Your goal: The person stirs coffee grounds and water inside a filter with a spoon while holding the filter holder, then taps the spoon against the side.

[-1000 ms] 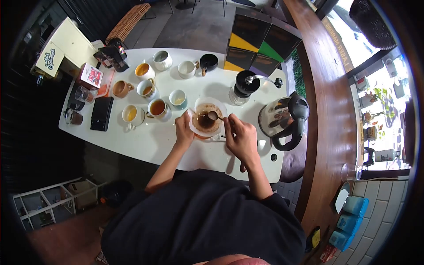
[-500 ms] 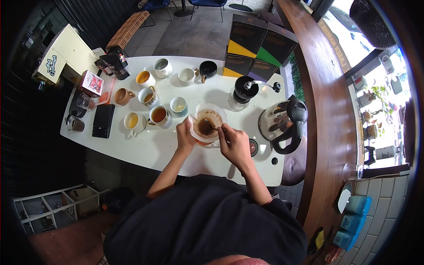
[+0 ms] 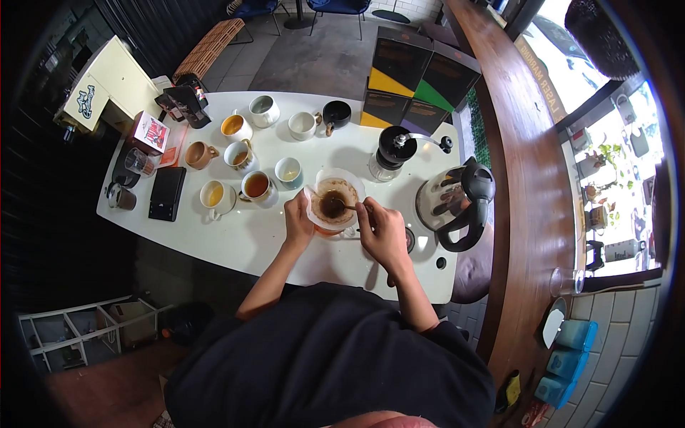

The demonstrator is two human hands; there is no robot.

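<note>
Hidden, cropped or unreadable bits

Spoon (image 3: 347,207) bowl sunk in the dark grounds of the paper filter (image 3: 333,200), shape not readable; handle end buried in the right hand (image 3: 382,232). Whatever the filter sits on is mostly covered by the left hand (image 3: 297,221) and the filter itself. Small dark round item (image 3: 409,239) half behind the right hand, can't tell what it is. Print on the red box (image 3: 151,132) too small to read. Person's body (image 3: 335,357) cut off by the bottom edge; corners black from lens.
</note>
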